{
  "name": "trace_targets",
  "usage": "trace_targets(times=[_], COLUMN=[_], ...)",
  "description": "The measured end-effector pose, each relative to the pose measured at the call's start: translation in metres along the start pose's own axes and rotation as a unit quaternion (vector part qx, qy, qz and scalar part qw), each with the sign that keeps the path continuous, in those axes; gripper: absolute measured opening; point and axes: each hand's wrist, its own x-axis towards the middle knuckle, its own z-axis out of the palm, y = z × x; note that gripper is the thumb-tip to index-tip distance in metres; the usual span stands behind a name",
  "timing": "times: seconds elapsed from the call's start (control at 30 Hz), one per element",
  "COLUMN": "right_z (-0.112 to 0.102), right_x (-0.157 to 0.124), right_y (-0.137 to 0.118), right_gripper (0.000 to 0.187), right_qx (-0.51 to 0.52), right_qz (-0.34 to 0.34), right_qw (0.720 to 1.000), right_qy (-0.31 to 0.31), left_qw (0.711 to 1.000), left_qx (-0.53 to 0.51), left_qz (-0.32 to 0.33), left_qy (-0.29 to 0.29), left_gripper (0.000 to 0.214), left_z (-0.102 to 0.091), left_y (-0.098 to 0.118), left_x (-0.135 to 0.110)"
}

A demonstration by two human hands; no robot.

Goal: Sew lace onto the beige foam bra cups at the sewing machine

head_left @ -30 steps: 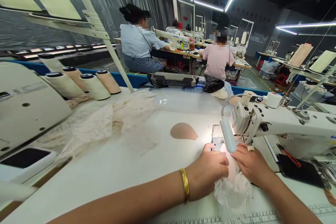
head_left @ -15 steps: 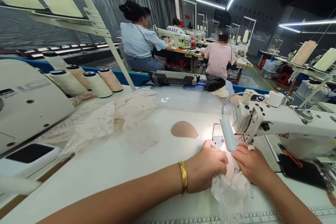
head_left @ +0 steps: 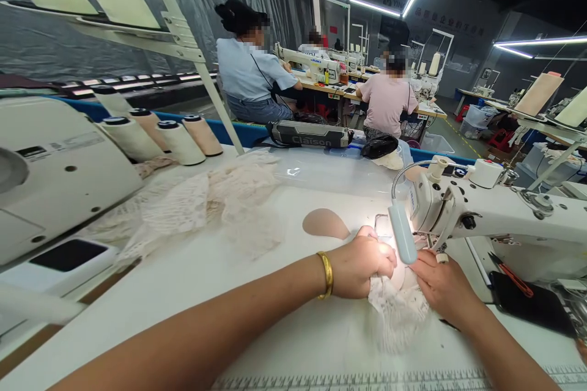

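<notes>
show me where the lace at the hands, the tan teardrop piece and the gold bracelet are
Lace [head_left: 397,322]: head view, on its gathered part hanging below the hands.
Tan teardrop piece [head_left: 323,223]: head view, middle of its flat face.
Gold bracelet [head_left: 326,275]: head view, on its outer band.

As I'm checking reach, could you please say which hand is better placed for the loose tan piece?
Probably the left hand: it is beside the tan piece; the right hand is farther away.

Lace pile lies left of the sewing machine.
</notes>
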Motion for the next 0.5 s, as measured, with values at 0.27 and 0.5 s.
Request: trace_targets(times=[0.27,0.5], right_z=[-0.009,-0.011], right_x=[0.002,-0.003], right_y=[-0.006,0.000], right_gripper=[0.028,0.027], right_qx=[0.035,-0.004], right_qz=[-0.051,0.012], right_qw=[0.998,1.000], right_qy=[-0.017,-0.028], left_qw=[0.996,0.998], left_qx=[0.067,0.049], left_qz=[0.057,0.036], left_qy=[-0.006,0.025], left_gripper=[0.033,0.027], left_z=[-0.002,0.007], left_y=[0.007,-0.006], left_x=[-0.001,-0.001])
